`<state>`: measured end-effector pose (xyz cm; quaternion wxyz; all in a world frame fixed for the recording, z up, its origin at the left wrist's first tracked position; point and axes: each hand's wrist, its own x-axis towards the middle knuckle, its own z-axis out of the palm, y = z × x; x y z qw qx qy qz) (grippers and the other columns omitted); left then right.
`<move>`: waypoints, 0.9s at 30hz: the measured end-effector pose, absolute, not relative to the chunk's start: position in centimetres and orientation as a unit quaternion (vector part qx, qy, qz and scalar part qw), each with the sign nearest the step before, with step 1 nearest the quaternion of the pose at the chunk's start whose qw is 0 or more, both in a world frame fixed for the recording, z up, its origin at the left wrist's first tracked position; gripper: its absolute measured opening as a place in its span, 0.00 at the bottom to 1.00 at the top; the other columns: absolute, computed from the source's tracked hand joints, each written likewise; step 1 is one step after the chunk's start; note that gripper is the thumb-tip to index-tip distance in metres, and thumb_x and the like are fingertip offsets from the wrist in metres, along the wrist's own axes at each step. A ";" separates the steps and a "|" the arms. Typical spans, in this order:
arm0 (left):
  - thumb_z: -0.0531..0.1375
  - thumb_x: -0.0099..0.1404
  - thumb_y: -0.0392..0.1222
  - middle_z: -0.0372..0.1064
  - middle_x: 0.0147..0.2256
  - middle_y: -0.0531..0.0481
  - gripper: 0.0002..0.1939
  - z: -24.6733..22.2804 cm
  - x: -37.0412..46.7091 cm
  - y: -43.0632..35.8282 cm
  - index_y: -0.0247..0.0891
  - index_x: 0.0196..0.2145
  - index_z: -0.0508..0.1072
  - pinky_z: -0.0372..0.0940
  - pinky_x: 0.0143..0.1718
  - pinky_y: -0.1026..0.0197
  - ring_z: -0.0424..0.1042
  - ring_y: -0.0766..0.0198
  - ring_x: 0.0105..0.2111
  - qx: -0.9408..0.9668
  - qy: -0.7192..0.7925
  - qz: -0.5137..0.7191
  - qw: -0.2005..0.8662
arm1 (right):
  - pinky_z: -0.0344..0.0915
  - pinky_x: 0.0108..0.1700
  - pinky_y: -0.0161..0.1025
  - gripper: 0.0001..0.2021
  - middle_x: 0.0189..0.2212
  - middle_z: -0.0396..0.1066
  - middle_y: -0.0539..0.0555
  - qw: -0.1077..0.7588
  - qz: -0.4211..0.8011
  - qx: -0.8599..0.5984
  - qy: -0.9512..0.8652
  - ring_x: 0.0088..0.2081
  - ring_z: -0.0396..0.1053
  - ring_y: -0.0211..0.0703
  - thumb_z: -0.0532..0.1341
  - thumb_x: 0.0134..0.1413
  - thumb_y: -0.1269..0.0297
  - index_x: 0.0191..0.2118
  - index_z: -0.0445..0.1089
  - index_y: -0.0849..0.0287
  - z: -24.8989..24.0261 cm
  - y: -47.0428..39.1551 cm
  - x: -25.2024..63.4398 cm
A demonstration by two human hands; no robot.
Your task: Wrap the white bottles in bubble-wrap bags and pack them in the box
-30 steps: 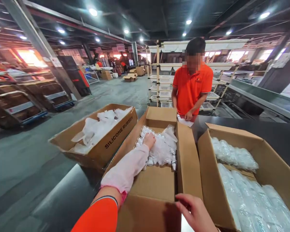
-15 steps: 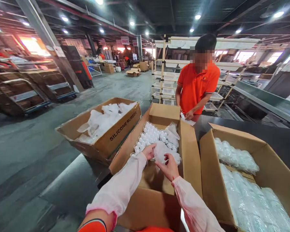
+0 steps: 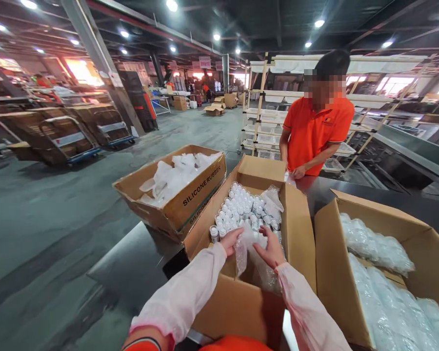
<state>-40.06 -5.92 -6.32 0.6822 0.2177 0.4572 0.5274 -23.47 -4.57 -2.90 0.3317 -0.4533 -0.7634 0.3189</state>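
Observation:
My left hand pinches a clear, crinkled plastic bag over the middle open carton. Close by on the right, my right hand has its thumb and fingers apart, curved beside the bag; whether it touches the plastic is hard to tell. Below and beyond both hands, many small clear containers with white tops stand packed in the carton. More crumpled clear plastic lies at their far right side. The front part of the carton is partly hidden by my hands and the bag.
On the left stands a "SILICONE RUBBER" carton of crumpled plastic bags. A carton on the right holds plastic-wrapped bundles. Across the dark table a co-worker in an orange shirt handles something white, before a tray rack.
The bag, earlier spread between both hands, now hangs lower from my left hand. My right hand's fingers have spread. The whole view has shifted, so things appear farther right.

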 end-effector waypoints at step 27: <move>0.57 0.58 0.32 0.66 0.42 0.35 0.09 -5.5 -44.5 -8.5 0.32 0.37 0.74 0.52 0.50 0.47 0.60 0.47 0.49 0.686 0.689 0.170 0.161 | 0.67 0.31 0.39 0.06 0.19 0.74 0.54 0.158 0.301 -0.512 -0.789 0.24 0.72 0.47 0.64 0.33 0.75 0.22 0.76 0.58 -2.0 -8.8 -17.6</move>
